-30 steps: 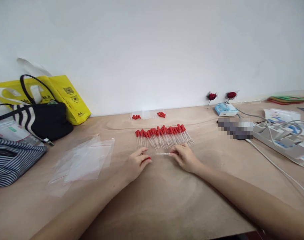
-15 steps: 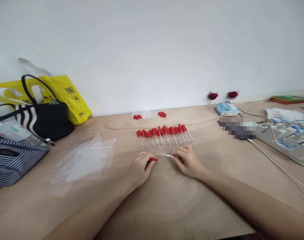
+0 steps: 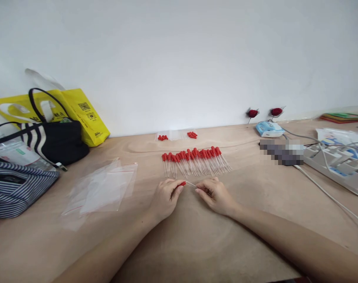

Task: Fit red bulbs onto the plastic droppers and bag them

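Tube and red bulb have drawn closer

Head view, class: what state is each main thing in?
Left hand, pinching a red cap
Right hand, pinching a clear tube
Clear tube, near the red cap, contact unclear
Capped tubes, lying in a row
Loose caps, in two clusters
Plastic bags, lying flat, overlapping
Yellow bag, standing upright
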Tool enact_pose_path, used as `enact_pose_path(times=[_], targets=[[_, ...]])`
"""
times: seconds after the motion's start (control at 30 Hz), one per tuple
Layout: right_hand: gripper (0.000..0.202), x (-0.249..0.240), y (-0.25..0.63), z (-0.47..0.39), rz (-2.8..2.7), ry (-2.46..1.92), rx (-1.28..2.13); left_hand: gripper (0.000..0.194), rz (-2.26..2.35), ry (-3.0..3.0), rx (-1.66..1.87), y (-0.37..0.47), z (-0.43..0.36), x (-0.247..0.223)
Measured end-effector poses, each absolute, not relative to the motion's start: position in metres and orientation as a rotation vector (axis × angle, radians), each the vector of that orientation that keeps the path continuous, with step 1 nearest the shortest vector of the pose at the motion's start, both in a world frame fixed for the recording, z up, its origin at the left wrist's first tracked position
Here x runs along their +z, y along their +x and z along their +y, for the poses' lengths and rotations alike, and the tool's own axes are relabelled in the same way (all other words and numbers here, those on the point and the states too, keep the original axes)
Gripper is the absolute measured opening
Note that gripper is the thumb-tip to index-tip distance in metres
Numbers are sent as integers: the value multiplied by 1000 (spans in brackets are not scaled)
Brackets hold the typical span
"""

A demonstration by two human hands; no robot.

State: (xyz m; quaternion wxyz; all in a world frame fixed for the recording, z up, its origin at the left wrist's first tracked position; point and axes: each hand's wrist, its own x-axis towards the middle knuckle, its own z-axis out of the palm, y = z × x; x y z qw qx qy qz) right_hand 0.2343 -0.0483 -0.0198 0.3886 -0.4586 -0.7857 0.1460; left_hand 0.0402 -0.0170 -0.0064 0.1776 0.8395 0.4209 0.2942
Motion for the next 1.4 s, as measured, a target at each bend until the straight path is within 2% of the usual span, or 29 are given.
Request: enact_pose_path(times=[0.27, 0.73, 1.4], targets=[[16, -18, 227, -54, -2049, -1141, 374, 19, 1223, 2190, 905, 42, -19, -13], [23, -10, 252, -48, -2287, -1034, 400, 18, 866, 2614, 830, 41, -27, -13], [23, -17, 239, -51, -2325, -1051, 364, 16, 799, 2663, 797, 40, -24, -12]])
